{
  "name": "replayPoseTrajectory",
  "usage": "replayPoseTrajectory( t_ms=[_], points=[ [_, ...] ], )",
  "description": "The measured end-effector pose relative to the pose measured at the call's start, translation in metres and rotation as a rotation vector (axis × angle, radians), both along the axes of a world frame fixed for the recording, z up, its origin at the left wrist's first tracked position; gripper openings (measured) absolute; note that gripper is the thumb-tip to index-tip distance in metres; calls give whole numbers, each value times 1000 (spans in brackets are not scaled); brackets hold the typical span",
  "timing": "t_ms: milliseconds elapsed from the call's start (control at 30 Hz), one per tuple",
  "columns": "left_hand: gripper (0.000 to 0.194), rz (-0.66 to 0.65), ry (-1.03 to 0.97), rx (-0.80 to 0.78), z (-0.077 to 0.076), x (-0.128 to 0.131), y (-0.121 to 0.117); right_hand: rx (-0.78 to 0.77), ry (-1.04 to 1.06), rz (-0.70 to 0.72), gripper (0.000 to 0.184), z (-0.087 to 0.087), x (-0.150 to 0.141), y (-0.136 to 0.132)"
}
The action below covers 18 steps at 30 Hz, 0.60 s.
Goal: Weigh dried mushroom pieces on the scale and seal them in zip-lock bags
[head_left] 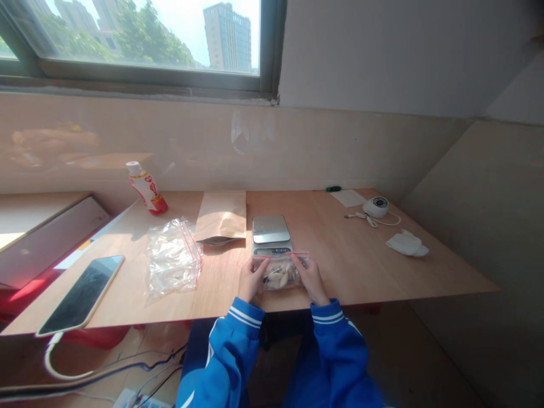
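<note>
Resealable bag (278,273) between left hand (254,280) and right hand (309,277), touching both

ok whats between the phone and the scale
In the head view, a crumpled clear zip bag lies between the phone and the scale, with a kraft pouch just beyond it, towards the wall.

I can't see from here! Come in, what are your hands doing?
Left hand and right hand holding zip bag by its top edge. Brownish pieces inside. Scale right behind the bag.
</note>
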<state>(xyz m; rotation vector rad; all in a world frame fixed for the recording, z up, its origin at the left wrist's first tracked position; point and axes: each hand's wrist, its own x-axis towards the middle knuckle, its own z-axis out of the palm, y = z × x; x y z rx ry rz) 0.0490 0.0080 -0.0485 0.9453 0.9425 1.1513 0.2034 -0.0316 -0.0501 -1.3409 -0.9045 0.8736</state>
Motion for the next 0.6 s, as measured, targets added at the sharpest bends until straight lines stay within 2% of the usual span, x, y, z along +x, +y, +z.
replayPoseTrajectory(
  t_ms=[200,600],
  points=[
    [35,-6,32,41,-3,-1,1,6,-3,-6,45,-3,1,2],
    [32,-1,-65,8,3,2,-2,-1,4,-3,47,-2,0,1]
  ],
)
